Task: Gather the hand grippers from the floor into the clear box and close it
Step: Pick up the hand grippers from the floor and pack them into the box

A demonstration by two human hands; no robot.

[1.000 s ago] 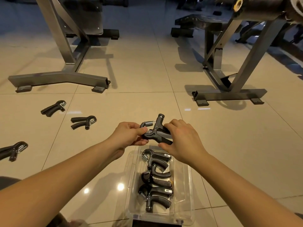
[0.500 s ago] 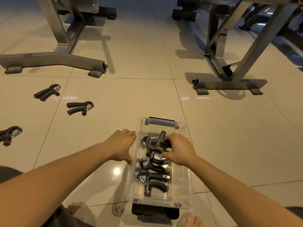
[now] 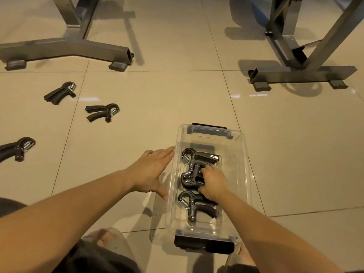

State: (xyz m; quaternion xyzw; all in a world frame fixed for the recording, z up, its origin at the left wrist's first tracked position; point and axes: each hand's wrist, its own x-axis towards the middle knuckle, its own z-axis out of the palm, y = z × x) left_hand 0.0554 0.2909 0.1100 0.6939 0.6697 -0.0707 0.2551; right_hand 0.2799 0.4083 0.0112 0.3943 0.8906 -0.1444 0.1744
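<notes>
Hand grippers (image 3: 197, 205) lie three in a row inside the clear box (image 3: 241, 158), low in the centre of the frame. The right hand (image 3: 213, 183) reaches in, fingers curled round the middle gripper (image 3: 190, 179). The left hand (image 3: 151, 172) lies against the box's left wall, fingers straight. On the floor (image 3: 295, 154), a loose gripper (image 3: 16, 148) sits at the left edge, a second loose gripper (image 3: 102, 113) and a third loose gripper (image 3: 60, 93) higher up. Two metal frames (image 3: 69, 46) stand along the top.

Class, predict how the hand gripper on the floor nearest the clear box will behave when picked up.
The hand gripper probably lifts stiffly: its handles hold their splay. Lying flat, it seems unlikely to roll. The metal spring suggests heft.
</notes>
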